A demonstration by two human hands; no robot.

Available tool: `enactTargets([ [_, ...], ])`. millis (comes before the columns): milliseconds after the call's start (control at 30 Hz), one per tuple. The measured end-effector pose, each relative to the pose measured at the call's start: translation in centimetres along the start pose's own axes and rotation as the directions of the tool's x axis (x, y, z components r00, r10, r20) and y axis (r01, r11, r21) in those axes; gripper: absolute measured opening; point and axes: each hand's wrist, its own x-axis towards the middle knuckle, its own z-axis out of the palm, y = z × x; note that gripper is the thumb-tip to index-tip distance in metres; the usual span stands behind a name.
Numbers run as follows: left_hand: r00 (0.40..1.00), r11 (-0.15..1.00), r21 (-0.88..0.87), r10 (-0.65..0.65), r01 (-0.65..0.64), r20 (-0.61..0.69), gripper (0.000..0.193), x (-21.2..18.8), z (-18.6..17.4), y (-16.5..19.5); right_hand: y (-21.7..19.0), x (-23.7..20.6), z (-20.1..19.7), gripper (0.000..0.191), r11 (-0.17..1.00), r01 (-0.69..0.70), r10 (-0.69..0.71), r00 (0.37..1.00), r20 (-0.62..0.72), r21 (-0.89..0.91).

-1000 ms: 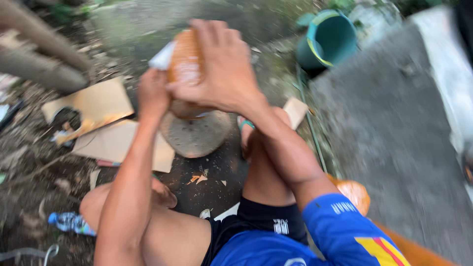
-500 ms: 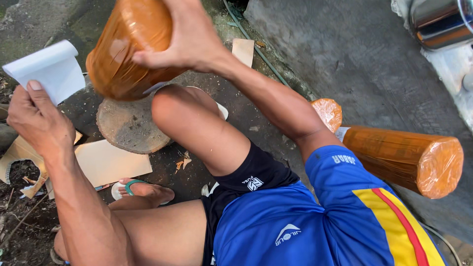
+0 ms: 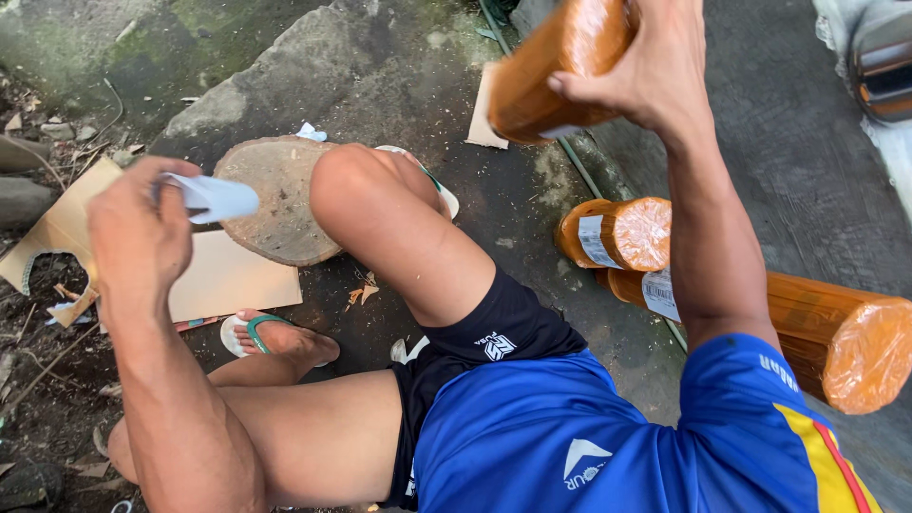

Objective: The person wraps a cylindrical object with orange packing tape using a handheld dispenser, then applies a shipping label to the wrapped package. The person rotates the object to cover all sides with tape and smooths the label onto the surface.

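My right hand (image 3: pixel 655 66) grips an orange plastic-wrapped log (image 3: pixel 556 71) and holds it up at the top of the view, above the ground on my right. My left hand (image 3: pixel 138 233) is closed on a crumpled white paper label (image 3: pixel 217 198), held over the left side near a round wooden stump slice (image 3: pixel 271 199). My bent right knee rises between the two hands.
Two more orange wrapped logs (image 3: pixel 617 233) (image 3: pixel 836 328) with white labels lie on the grey concrete at right. Flat cardboard pieces (image 3: pixel 233 280) lie by the stump, dirt and debris at left. A metal vessel (image 3: pixel 883 62) stands at the top right. My foot wears a green sandal (image 3: pixel 256 332).
My right hand has swung the wrapped log from over the stump across to the right. My left hand has crumpled the white paper and stayed at left. The view has turned right.
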Motion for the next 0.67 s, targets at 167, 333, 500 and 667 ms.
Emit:
enactTargets([
  [167,0.979,0.979,0.179,-0.128,0.099,0.158,0.022,-0.8,1.9,-0.3,6.8,-5.3,5.4,0.124,0.972,-0.203,0.21,0.976,0.054,-0.116],
  [333,0.969,0.983,0.185,-0.061,0.016,0.238,0.025,-1.2,5.0,-0.7,11.0,-10.2,9.8,0.123,0.926,-0.29,0.323,0.94,0.11,-0.24],
  [500,0.928,0.983,0.087,-0.183,0.163,0.324,0.063,-2.4,7.7,-2.2,13.7,-10.3,8.2,0.128,0.933,-0.285,0.329,0.923,0.201,-0.221],
  [667,0.948,0.969,0.192,-0.202,0.157,0.244,0.06,-1.4,7.3,-1.9,11.3,-4.6,9.4,0.13,0.886,-0.316,0.437,0.813,0.384,-0.339],
])
